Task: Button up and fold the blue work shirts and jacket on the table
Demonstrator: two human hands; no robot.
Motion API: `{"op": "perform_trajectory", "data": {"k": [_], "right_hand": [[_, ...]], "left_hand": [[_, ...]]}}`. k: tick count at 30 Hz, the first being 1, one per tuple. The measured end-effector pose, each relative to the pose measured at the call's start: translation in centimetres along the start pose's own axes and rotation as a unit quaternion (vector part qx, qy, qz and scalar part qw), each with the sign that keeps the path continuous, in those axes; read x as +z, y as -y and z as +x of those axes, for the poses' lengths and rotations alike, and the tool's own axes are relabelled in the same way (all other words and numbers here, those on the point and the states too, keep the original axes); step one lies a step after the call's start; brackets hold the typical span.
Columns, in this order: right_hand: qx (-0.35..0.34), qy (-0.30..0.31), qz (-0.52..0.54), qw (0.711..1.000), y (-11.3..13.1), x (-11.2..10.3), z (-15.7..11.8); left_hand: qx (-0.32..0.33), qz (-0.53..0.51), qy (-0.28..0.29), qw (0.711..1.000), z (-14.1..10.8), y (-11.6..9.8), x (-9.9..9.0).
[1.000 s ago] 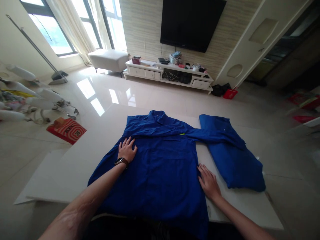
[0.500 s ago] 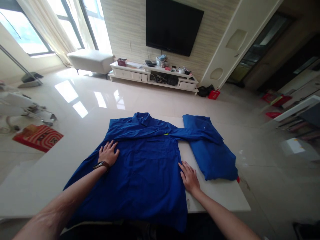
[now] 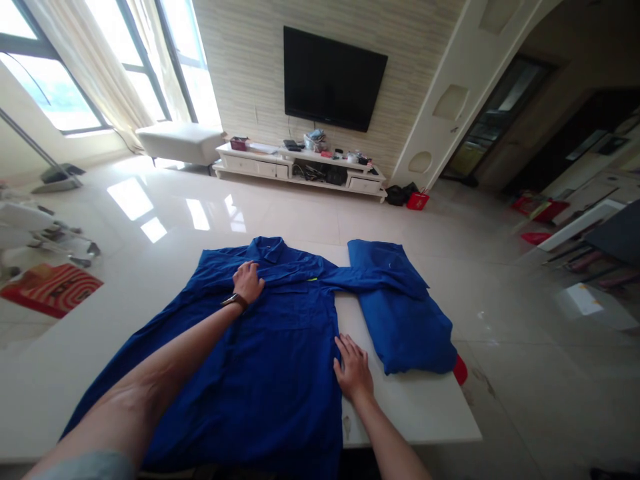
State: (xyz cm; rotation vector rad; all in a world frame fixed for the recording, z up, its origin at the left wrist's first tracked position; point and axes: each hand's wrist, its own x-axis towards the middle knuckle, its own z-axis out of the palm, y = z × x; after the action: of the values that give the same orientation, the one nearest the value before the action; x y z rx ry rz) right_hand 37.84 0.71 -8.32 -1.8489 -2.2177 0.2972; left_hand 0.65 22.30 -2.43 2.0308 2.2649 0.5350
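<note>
A blue long-sleeved collared shirt (image 3: 270, 373) lies spread on the white table (image 3: 405, 420), its collar at the far end. One sleeve is laid across the chest; the other stretches right, over a folded blue garment (image 3: 415, 327). My left hand (image 3: 249, 283), with a watch (image 3: 235, 302) on the wrist, rests on the upper chest by the crossed sleeve, fingers slightly bent and not gripping. At the shirt's right side edge, my right hand (image 3: 353, 367) lies flat with its fingers apart, the fingertips touching the fabric.
Beyond the table, a white TV cabinet (image 3: 255, 165) with clutter stands under a wall-mounted television (image 3: 334, 79). A red patterned bag (image 3: 53, 288) is at the left. Something red (image 3: 460, 370) shows beside the table's right edge. A pale bench (image 3: 180, 141) stands by the windows.
My left hand has slid up and inward across the shirt toward the collar. My right hand stays by the shirt's right edge. The camera view has shifted slightly.
</note>
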Motion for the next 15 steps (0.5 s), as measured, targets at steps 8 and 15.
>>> {"op": "perform_trajectory", "data": {"k": [8, 15], "right_hand": [[0.002, 0.004, 0.003, 1.000, 0.1, 0.0, 0.0], [0.000, -0.003, 0.000, 1.000, 0.0, 0.0, 0.0]], "left_hand": [[-0.028, -0.077, 0.202, 0.976, 7.0, -6.7, 3.1], [0.023, -0.251, 0.136, 0.958, 8.3, -5.0, 0.2]]}}
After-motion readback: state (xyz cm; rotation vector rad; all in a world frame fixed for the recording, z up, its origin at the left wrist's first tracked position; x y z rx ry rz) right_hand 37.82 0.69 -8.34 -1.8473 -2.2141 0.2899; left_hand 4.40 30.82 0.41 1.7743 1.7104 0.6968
